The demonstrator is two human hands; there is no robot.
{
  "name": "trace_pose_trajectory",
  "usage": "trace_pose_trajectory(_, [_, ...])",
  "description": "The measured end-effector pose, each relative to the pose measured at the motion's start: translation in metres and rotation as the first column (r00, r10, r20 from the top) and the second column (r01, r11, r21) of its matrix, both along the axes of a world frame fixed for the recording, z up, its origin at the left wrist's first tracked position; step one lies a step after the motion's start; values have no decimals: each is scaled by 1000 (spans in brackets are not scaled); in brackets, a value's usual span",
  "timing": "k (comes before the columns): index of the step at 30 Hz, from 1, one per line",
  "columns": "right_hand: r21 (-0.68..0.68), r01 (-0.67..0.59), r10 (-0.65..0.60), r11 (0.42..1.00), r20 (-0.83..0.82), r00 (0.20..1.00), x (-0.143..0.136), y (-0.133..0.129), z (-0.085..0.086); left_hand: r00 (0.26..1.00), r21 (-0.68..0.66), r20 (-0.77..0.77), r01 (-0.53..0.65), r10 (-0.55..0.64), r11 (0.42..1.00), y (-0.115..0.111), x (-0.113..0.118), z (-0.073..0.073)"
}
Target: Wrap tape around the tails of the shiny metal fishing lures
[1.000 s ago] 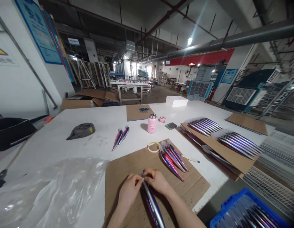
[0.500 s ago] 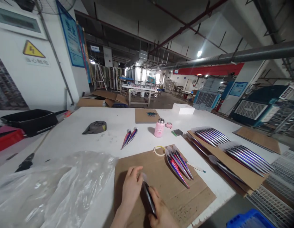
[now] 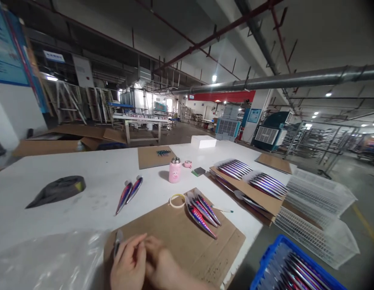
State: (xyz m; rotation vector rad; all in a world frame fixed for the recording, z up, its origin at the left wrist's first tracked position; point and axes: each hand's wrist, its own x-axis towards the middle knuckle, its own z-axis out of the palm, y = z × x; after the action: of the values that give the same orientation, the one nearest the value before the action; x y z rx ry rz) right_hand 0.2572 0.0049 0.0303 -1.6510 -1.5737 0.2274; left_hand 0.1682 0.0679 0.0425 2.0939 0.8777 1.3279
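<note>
Bottom centre: left hand (image 3: 128, 264) pinching one lure (image 3: 117, 243); right hand (image 3: 162, 270) grip unclear; three lures (image 3: 201, 210) on cardboard (image 3: 180, 237).

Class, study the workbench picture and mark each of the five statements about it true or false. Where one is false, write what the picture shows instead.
1. The pink bottle stands upright on the white table. True.
2. The ring of tape lies inside the blue crate. False: it lies at the far edge of the brown cardboard sheet, beside a cluster of painted lures.
3. Two lures lie side by side on the bare table, off the cardboard. True.
4. The person's left hand and right hand are far apart. False: they meet over the near end of the cardboard.
5. The dark cloth covers the bottle. False: it lies well away, at the table's left.
</note>
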Motion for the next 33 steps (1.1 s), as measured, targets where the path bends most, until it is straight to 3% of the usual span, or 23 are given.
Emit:
trace_pose_trajectory(3, [-91,222,-196,971,233,953,51,-10,21,993,-31,1,118,-118,992,-14,11,-3])
trace_pose_trajectory(6, [-121,345,-298,931,296,908,97,6,35,981,-44,-37,189,-191,981,-23,19,-5])
trace_pose_trajectory(11, [-183,435,-360,882,335,871,128,45,27,967,-51,-84,236,-240,970,-19,20,-12])
trace_pose_trajectory(16, [-195,413,-357,890,268,895,120,53,19,971,-109,-74,217,-226,970,-13,18,-17])
trace_pose_trajectory(22, [-182,276,-277,944,26,961,71,8,13,998,-229,26,54,-49,972,-14,18,-13])
trace_pose_trajectory(26, [-128,214,-237,968,-201,951,40,-28,8,988,-267,34,151,-148,952,-18,18,-10])
trace_pose_trajectory(29, [-22,144,-139,989,-446,884,29,-45,8,971,-271,27,237,-238,933,-23,18,-7])
trace_pose_trajectory(33, [24,143,-115,990,-469,876,30,-56,13,957,-280,27,285,-289,917,-30,18,4])
